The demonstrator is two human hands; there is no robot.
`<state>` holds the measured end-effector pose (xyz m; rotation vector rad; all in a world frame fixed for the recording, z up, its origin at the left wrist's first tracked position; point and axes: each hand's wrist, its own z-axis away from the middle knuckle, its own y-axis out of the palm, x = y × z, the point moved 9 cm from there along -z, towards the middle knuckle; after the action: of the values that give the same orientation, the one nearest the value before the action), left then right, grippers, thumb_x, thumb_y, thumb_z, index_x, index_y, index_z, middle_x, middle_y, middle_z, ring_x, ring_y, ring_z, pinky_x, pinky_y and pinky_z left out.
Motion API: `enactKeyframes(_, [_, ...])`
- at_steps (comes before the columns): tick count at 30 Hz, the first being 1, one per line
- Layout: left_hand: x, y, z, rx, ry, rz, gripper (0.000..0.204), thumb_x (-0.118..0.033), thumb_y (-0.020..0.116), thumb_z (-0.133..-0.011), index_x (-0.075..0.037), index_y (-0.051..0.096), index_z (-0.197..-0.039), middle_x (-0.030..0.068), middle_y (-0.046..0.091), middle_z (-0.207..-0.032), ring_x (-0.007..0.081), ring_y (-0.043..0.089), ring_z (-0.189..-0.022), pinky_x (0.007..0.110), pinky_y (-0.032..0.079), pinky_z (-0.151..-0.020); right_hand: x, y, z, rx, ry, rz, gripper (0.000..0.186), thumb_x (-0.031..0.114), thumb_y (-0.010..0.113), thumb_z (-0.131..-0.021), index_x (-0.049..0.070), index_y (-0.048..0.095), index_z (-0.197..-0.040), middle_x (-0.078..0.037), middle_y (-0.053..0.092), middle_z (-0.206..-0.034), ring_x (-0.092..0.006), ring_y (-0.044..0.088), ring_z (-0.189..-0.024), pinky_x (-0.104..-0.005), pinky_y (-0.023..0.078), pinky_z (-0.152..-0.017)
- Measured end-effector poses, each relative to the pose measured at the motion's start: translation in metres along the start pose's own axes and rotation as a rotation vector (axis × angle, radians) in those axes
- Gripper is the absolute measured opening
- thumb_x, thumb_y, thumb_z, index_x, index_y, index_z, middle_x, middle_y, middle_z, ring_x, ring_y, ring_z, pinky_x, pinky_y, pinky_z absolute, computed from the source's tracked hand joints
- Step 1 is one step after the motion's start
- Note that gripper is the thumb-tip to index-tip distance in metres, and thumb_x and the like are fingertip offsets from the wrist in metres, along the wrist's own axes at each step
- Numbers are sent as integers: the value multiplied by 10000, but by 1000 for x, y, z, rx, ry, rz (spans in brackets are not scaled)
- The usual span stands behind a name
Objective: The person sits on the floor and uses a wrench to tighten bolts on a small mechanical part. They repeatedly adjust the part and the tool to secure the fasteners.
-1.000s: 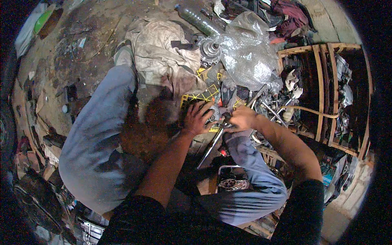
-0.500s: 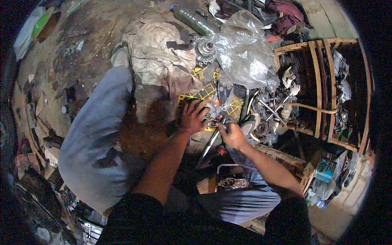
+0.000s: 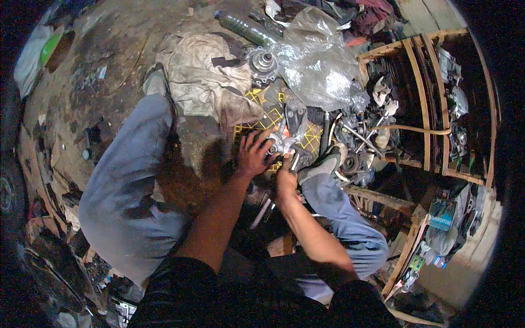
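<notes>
My left hand (image 3: 255,154) grips the left side of a silver metal housing (image 3: 280,143) with spread, curled fingers, on a yellow-gridded mat (image 3: 311,138). Just below and right of it, my right hand (image 3: 286,180) is closed around a metal bar tool (image 3: 264,210) that runs at a slant, partly hidden by my hand and forearm. A silver flanged part (image 3: 264,64) stands beyond them, next to a stained cloth (image 3: 199,76) and bubble wrap (image 3: 314,63).
Wooden slatted crates (image 3: 443,109) with metal parts stand on the right. A pile of bars and loose parts (image 3: 358,139) lies right of the mat. A green plastic bottle (image 3: 245,28) lies at the back. My bent legs (image 3: 123,169) frame the work on the dirty floor.
My right hand has moved left and down toward my body, swinging the bar tool to a steeper angle. My left hand stays on the housing. The whole view has shifted slightly.
</notes>
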<state>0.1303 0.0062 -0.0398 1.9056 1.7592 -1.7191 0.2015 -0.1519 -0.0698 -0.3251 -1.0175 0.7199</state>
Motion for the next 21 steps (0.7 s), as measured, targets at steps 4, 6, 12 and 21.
enactKeyframes(4, [20,7,9,-17,75,-145,426,-477,659,-811,-162,637,-1098,6,514,-1377,300,473,-1228,558,370,-996,13,42,37,151,350,-514,581,664,423,-938,121,625,-895,-36,594,-727,-178,579,-596,-334,421,-492])
enactKeyframes(6, [9,-1,2,-22,77,-79,411,-474,667,-813,-154,647,-1071,-5,517,-1389,300,488,-1202,532,387,-976,29,32,46,191,339,-554,587,662,415,-941,111,610,-885,-26,577,-711,-169,570,-577,-326,391,-454])
enactKeyframes(12, [-5,-18,-4,-120,90,-29,378,-447,693,-801,-143,652,-1021,-5,530,-1385,307,502,-1162,496,411,-926,10,-20,51,19,319,-397,663,768,460,-850,112,533,-794,-36,475,-574,-184,443,-411,-323,328,-372])
enactKeyframes(21, [0,-20,-1,-98,67,-46,372,-436,706,-792,-120,658,-982,3,529,-1372,314,485,-1163,484,398,-927,178,-79,68,182,-453,312,509,510,578,-926,13,609,-821,-67,533,-667,-194,459,-636,-349,431,-634])
